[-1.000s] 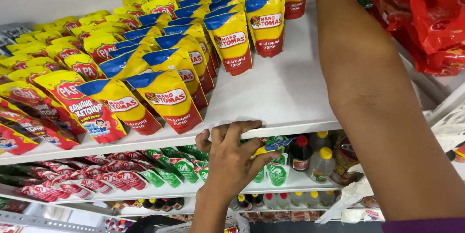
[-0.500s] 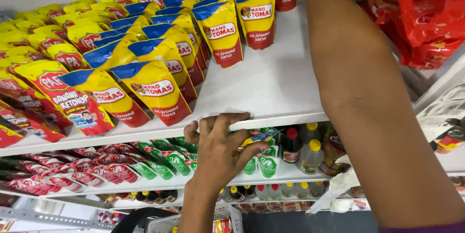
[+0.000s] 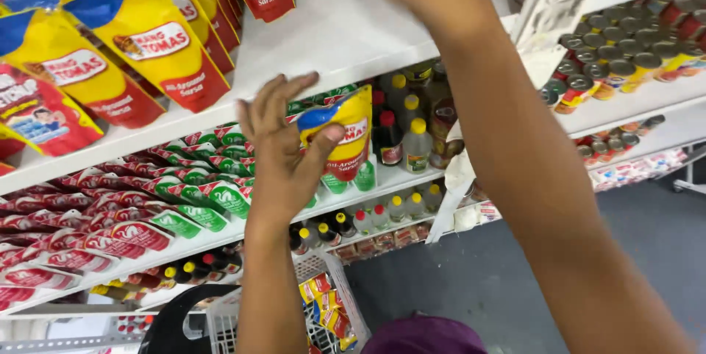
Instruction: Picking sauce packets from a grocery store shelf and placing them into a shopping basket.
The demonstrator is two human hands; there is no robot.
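Note:
My left hand (image 3: 282, 149) grips a yellow, blue-topped sauce pouch with a red band (image 3: 344, 132), held just below the front edge of the white upper shelf (image 3: 346, 34). Rows of matching yellow pouches (image 3: 151, 41) stand on that shelf to the left. My right forearm (image 3: 507, 148) rises across the middle of the view toward the back of the shelf. Its hand is cut off by the top edge of the frame.
Red and green sachets (image 3: 154, 211) fill the shelf below, with small bottles (image 3: 413, 144) beside them. Rows of cans (image 3: 625, 52) line the shelves at right. A white wire basket (image 3: 323, 306) with pouches sits below, over grey floor (image 3: 647, 244).
My left hand has left the shelf edge and dropped a little, and the pouch now shows plainly in its grip. The view has moved closer and rightward, so my right hand is out of frame.

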